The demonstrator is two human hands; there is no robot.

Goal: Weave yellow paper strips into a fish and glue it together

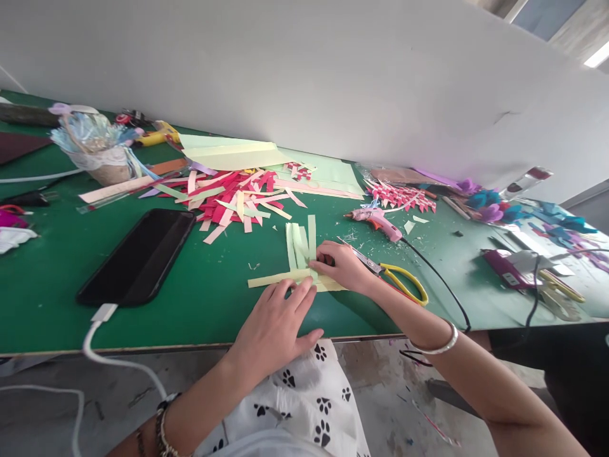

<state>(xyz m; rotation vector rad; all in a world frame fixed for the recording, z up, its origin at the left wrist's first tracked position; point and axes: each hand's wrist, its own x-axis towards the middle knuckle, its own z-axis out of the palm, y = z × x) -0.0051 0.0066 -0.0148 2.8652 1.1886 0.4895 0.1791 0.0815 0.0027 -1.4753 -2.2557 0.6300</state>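
Evidently mid-weave, the left hand (pixel 276 320) presses flat on the pale green strips (pixel 301 254) while the right hand (pixel 340 266) pinches one, probably needing careful threading next.

Strip crossing (pixel 311 274) hidden under hands; scissors (pixel 394 276) blades partly behind right wrist.

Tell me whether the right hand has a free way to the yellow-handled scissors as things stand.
Probably yes. The scissors lie open on the green table right beside the right hand, which pins the pale green paper strips. Nothing lies between them; the hand would have to let go of the strips.
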